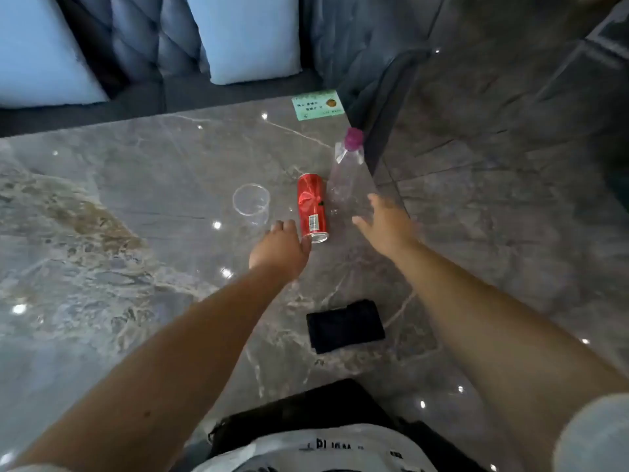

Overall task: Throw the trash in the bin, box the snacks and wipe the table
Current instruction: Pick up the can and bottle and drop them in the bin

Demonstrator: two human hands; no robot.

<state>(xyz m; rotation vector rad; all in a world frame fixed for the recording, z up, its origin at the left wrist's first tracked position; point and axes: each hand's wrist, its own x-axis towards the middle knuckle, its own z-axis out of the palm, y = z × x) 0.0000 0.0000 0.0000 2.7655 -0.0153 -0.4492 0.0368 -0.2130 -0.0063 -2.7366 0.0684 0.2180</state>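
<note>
A red drink can (pixel 311 206) lies on its side on the grey marble table (pixel 136 199). To its right, near the table's right edge, lies a clear plastic bottle (pixel 345 178) with a purple cap. A clear plastic cup (pixel 252 204) stands left of the can. My left hand (pixel 280 248) is at the can's near end, fingers curled, thumb touching the can's rim. My right hand (pixel 388 224) hovers with fingers spread just short of the bottle's base. A black folded cloth (pixel 345 325) lies nearer to me.
A green card (pixel 318 104) lies at the table's far right corner. A blue-grey sofa with pale cushions (pixel 245 35) runs behind the table. Dark tiled floor (pixel 510 165) lies to the right of the table edge.
</note>
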